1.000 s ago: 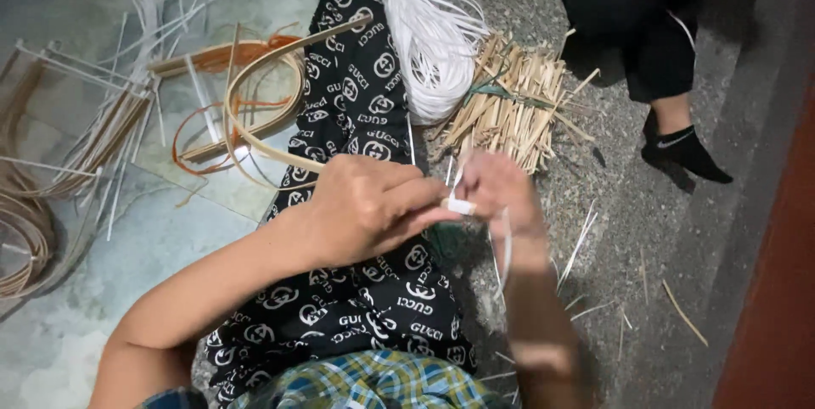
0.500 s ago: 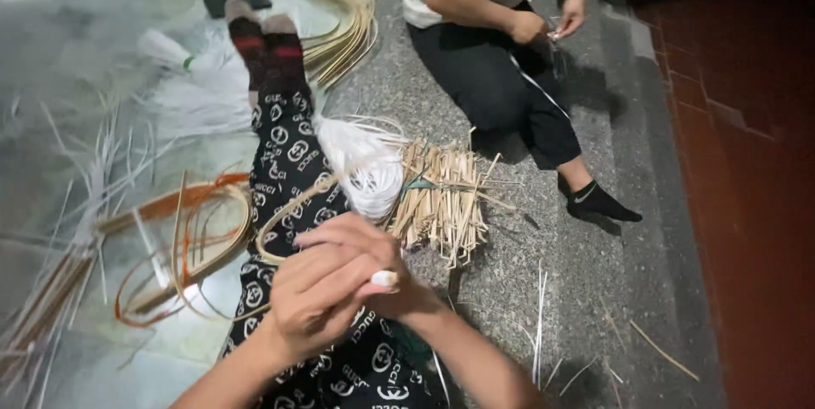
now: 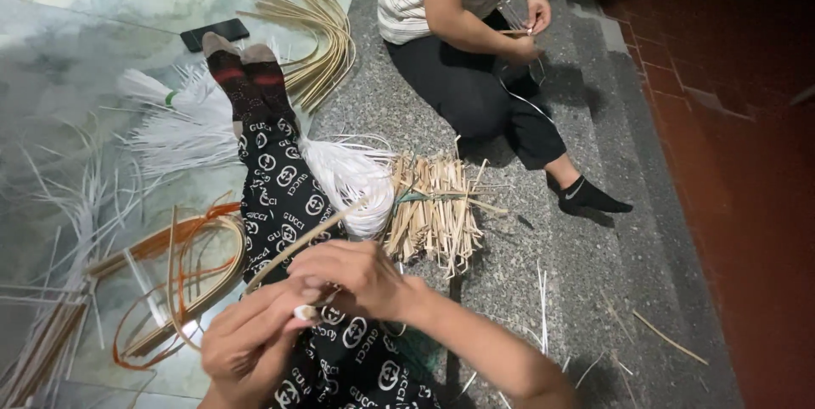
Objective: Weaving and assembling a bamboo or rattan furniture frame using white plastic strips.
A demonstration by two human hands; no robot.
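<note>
Dim indoor light, soft shadows, right side dark, slight blur

A thin tan cane strip (image 3: 297, 245) runs on a slant across the lap, over black trousers printed with white marks. Its upper end points toward the bundle of white strands, and its lower end goes in between the two hands. There the left hand (image 3: 255, 343) pinches a small, pale, rounded bit (image 3: 304, 312) at its fingertips, and the right hand (image 3: 361, 277) closes over the strip from above. The two hands touch each other, low in the view.
</note>
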